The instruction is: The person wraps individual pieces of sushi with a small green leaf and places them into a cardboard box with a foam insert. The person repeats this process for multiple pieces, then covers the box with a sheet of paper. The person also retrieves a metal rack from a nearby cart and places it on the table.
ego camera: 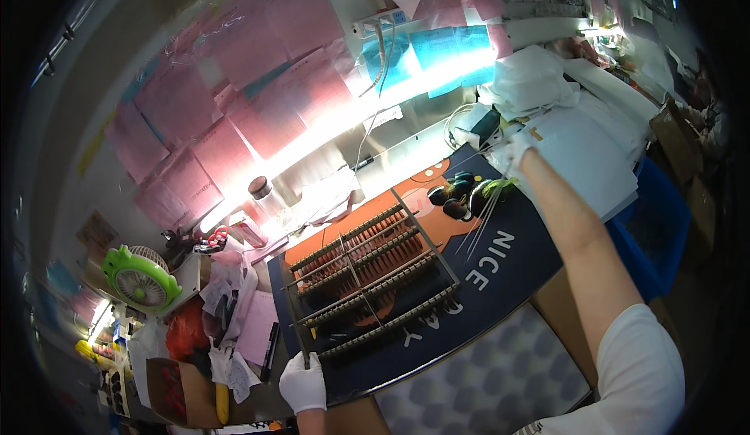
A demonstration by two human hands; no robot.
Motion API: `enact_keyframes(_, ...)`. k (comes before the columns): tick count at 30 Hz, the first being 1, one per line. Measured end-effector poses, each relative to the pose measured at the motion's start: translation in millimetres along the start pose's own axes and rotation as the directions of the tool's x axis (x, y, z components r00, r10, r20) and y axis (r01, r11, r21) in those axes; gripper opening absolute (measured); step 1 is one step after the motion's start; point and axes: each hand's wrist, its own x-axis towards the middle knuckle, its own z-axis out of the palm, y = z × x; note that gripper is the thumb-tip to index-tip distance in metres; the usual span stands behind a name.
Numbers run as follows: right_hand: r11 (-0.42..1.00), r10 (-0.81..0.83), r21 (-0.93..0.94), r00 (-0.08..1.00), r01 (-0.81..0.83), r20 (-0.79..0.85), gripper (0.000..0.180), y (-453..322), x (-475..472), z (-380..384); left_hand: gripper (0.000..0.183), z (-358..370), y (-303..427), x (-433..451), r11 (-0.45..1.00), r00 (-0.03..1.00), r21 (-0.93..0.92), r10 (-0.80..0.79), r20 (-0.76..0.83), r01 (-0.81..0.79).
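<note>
My left hand (303,383), in a white glove, grips the near left corner of a metal rack (404,307) with toothed bars. Rows of thin, reddish-looking pieces (384,256) stand in the rack's upper slots. The rack rests on a dark blue mat (498,300) with an orange design and lettering. My right hand (511,152), also gloved, reaches over the mat's far right edge; blur hides whether its fingers hold anything. Just below it lie several glossy dark oval pieces (455,208), a green tie (501,186) and some thin pale rods (487,218).
White sheets (586,148) are piled at the right, above a blue bin (656,230). A lidded jar (268,195), a green fan (140,280), a black marker (270,350) and a cardboard box (196,388) line the left. Grey patterned padding (480,370) lies below the mat.
</note>
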Motion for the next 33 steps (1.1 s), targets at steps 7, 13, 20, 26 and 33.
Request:
enact_keyframes(7,0.647,-0.474,-0.716,0.873,0.26,-0.111,0.023,-155.6,-138.0,-199.4,0.039,-9.6,41.8,42.6,0.802,0.805,0.068,0.588,0.075,-0.593)
enact_keyframes(13,-0.33,-0.449,-0.941,0.864,0.075,0.227,0.014,-53.9,-214.3,-286.4,0.015,23.8,39.7,83.0,0.823,0.8,-0.076,0.565,0.2,-0.563)
enact_keyframes(20,-0.388,-0.204,-0.914,0.978,-0.119,-0.041,0.044,-16.1,-274.6,-325.5,0.023,35.5,42.4,90.0,0.945,0.887,-0.124,0.327,0.326,-0.303)
enact_keyframes(26,-0.143,-0.291,-0.987,0.956,-0.075,-0.03,0.037,-46.1,-347.0,-329.3,0.028,0.2,89.9,96.9,0.948,0.871,-0.058,0.312,0.381,-0.314)
enact_keyframes(33,0.388,-0.325,-0.893,0.94,0.229,0.1,0.038,-30.7,-440.3,-260.2,0.028,-61.9,155.4,55.1,0.919,0.873,-0.182,0.391,0.29,-0.351)
